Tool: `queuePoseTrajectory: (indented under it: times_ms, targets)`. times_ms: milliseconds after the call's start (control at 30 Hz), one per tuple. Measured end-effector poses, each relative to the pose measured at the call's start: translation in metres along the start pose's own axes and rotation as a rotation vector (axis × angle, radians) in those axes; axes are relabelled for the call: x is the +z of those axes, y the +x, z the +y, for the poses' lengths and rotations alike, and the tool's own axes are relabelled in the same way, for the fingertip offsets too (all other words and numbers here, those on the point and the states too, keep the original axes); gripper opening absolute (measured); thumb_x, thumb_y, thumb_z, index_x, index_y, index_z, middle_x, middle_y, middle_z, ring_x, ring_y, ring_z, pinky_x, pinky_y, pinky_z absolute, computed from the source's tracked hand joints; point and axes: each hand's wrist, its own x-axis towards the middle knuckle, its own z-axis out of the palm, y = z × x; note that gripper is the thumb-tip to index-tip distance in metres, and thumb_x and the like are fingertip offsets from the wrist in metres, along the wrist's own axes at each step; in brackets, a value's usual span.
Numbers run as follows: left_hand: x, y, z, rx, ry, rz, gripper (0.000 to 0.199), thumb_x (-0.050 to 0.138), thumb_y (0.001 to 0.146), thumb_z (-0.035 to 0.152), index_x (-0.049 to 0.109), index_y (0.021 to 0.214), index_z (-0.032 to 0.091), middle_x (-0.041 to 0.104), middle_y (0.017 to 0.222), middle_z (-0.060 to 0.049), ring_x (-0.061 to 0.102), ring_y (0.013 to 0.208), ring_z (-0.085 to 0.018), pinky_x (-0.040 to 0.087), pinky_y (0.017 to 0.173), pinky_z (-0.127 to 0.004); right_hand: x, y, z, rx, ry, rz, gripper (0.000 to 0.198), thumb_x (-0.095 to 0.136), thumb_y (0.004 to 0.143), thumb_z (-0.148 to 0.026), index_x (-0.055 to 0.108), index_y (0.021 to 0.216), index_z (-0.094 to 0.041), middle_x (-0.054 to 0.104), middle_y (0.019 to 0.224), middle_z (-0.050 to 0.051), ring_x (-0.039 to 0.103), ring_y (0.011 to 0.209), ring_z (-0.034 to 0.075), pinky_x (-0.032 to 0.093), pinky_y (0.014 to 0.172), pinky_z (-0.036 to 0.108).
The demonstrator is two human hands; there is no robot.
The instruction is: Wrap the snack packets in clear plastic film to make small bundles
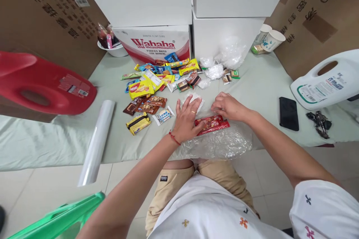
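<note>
A sheet of clear plastic film (218, 145) lies crinkled at the table's front edge, with red-wrapped snack bars (214, 124) on it. My left hand (185, 119) is laid flat with fingers spread, its thumb on the left end of the red wrappers. Under its fingertips is a whitish packet or bit of film (199, 105), partly hidden. Just beyond the red wrappers, my right hand (231, 108) has its fingers curled and pinched at the film's far edge; the fingertips are partly hidden. Left of my left hand lie a white-and-blue packet (163, 116) and a yellow packet (138, 123).
Mixed snack packets (141, 89) lie behind, with crumpled clear plastic balls (215, 71) beside them. A film roll (97, 142) and red jug (42, 86) stand left. At right are a phone (288, 114), keys (320, 124) and white jug (331, 80). Boxes (157, 41) form the back.
</note>
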Motion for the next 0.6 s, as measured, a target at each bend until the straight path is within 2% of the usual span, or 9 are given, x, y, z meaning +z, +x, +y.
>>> queuePoseTrajectory:
  times_ms: [67,100,167,233,300,400,500,533,600]
  targets:
    - [-0.004,0.006,-0.001,0.058,0.041,-0.063,0.077,0.057,0.091,0.053,0.038,0.155,0.015,0.061,0.140,-0.016,0.028,0.152,-0.038,-0.005,0.123,-0.066,-0.003,-0.021,-0.008,-0.062,-0.064,0.013,0.023,0.058,0.096,-0.023,0.077,0.108,-0.021,0.063,0.089,0.009,0.050,0.098,0.025,0.036,0.086,0.035]
    - [-0.006,0.005,-0.002,0.091,0.066,-0.101,0.069,0.058,0.091,0.051,0.045,0.150,0.016,0.067,0.130,-0.015,0.035,0.148,-0.037,-0.005,0.123,-0.067,-0.001,-0.031,-0.012,-0.084,-0.100,0.004,0.025,0.056,0.098,-0.025,0.077,0.111,-0.021,0.062,0.089,0.010,0.049,0.097,0.025,0.036,0.084,0.035]
    - [-0.010,-0.003,-0.005,0.163,0.111,-0.189,0.044,0.055,0.095,0.037,0.060,0.134,0.019,0.072,0.109,-0.011,0.053,0.131,-0.033,0.004,0.124,-0.065,0.005,-0.050,-0.019,-0.106,-0.165,-0.035,0.028,0.052,0.101,-0.025,0.075,0.118,-0.022,0.062,0.091,0.010,0.048,0.094,0.025,0.035,0.081,0.035]
    - [-0.014,-0.020,-0.007,0.243,0.139,-0.272,0.033,0.048,0.095,0.020,0.067,0.122,0.021,0.071,0.098,-0.008,0.061,0.111,-0.027,0.020,0.121,-0.060,0.016,-0.069,-0.025,-0.106,-0.196,-0.078,0.031,0.049,0.103,-0.023,0.072,0.123,-0.021,0.063,0.095,0.011,0.049,0.094,0.025,0.037,0.081,0.036]
    - [-0.014,-0.043,-0.008,0.320,0.137,-0.325,0.036,0.044,0.095,0.014,0.067,0.123,0.021,0.070,0.097,-0.009,0.062,0.105,-0.026,0.033,0.113,-0.053,0.028,-0.091,-0.029,-0.086,-0.176,-0.095,0.032,0.048,0.104,-0.028,0.070,0.125,-0.020,0.064,0.100,0.012,0.051,0.099,0.026,0.040,0.085,0.038]
    - [-0.010,-0.078,-0.008,0.354,0.092,-0.323,0.043,0.049,0.096,0.020,0.059,0.137,0.020,0.070,0.111,-0.012,0.059,0.117,-0.029,0.041,0.101,-0.048,0.046,-0.126,-0.037,-0.036,-0.103,-0.027,0.040,0.054,0.102,-0.044,0.067,0.131,-0.020,0.064,0.120,0.016,0.051,0.119,0.030,0.044,0.099,0.046]
    - [-0.002,-0.099,-0.004,0.302,0.071,-0.279,0.049,0.051,0.097,0.026,0.054,0.145,0.021,0.068,0.119,-0.014,0.057,0.121,-0.030,0.042,0.096,-0.047,0.066,-0.157,-0.048,-0.025,-0.059,0.066,0.062,0.067,0.092,-0.055,0.057,0.145,-0.025,0.055,0.145,0.017,0.042,0.138,0.035,0.034,0.115,0.061]
    - [0.001,-0.102,-0.002,0.288,0.065,-0.268,0.048,0.051,0.097,0.027,0.054,0.145,0.021,0.068,0.120,-0.014,0.057,0.120,-0.030,0.042,0.096,-0.047,0.073,-0.164,-0.052,-0.041,-0.053,0.075,0.064,0.069,0.091,-0.052,0.054,0.148,-0.028,0.054,0.149,0.015,0.041,0.141,0.035,0.029,0.118,0.064]
    - [0.007,-0.104,0.001,0.267,0.045,-0.247,0.045,0.049,0.098,0.026,0.057,0.143,0.021,0.068,0.120,-0.013,0.057,0.119,-0.030,0.043,0.095,-0.046,0.086,-0.171,-0.060,-0.079,-0.045,0.088,0.051,0.065,0.096,-0.033,0.055,0.147,-0.033,0.059,0.145,0.010,0.046,0.140,0.030,0.027,0.122,0.063]
